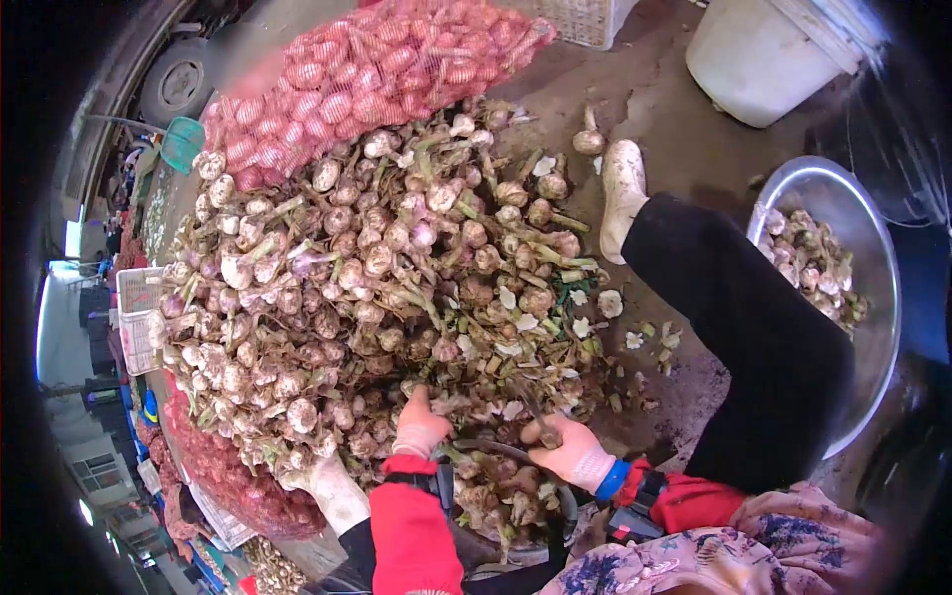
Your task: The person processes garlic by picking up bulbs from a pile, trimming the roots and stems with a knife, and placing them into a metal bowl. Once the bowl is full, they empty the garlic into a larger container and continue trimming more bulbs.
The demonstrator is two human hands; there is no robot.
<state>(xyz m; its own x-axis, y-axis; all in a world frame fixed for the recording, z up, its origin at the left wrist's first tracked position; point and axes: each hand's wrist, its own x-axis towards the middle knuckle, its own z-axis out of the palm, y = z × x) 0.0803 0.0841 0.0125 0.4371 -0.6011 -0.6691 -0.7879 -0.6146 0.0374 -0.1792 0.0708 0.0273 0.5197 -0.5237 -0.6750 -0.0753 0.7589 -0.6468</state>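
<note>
My left hand [420, 424], in a pale orange glove, reaches into the near edge of a large heap of garlic bulbs [377, 260] with dry stalks. One finger is stretched out against the bulbs; the others are partly hidden, and I see no bulb held. My right hand [570, 454], gloved the same way, is closed around the wooden handle of a small knife [540, 424], its blade pointing up and left over the heap. Below and between the hands, more garlic lies in a container with a dark curved rim [493, 448].
A red mesh sack full of garlic [367, 79] lies behind the heap, another mesh sack [233, 461] at the left. To the right stand a metal basin [888, 297] holding garlic and a white bucket [759, 59]. My legs [739, 307] flank the heap. Trimmings litter the floor.
</note>
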